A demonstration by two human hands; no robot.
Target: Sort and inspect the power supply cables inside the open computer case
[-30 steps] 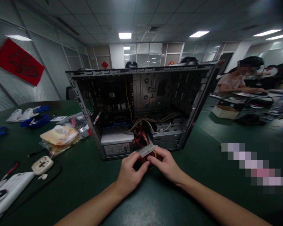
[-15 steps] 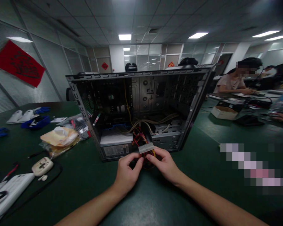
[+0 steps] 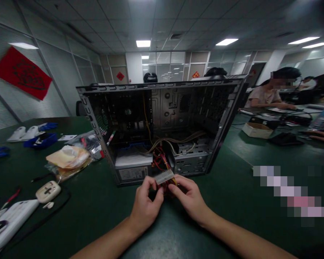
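Between my two hands is a long white multi-pin power connector (image 3: 164, 177), tilted up on the right. My left hand (image 3: 148, 201) pinches its left end and my right hand (image 3: 189, 196) grips by its right end, close to the wires. Red and yellow power cables (image 3: 165, 161) run from it back into the computer case (image 3: 159, 85), which stands with its side open on the table. A power supply with a label (image 3: 132, 173) sits at the case's lower left. Grey-beige cables (image 3: 175, 140) stretch across the inside. The fingertips' far sides are hidden.
On the left lie a plastic bag of yellowish items (image 3: 68, 158), a cream power socket (image 3: 48, 191), a white power strip (image 3: 14, 219) and a blue tray (image 3: 40, 140). To the right stand a small open box (image 3: 256, 130) and a black cloth-like item (image 3: 286, 139). Another person (image 3: 270, 93) sits beyond.
Both hands have come slightly down and nearer with the connector. It has shifted a little left and tilts more. The case looks almost unmoved.
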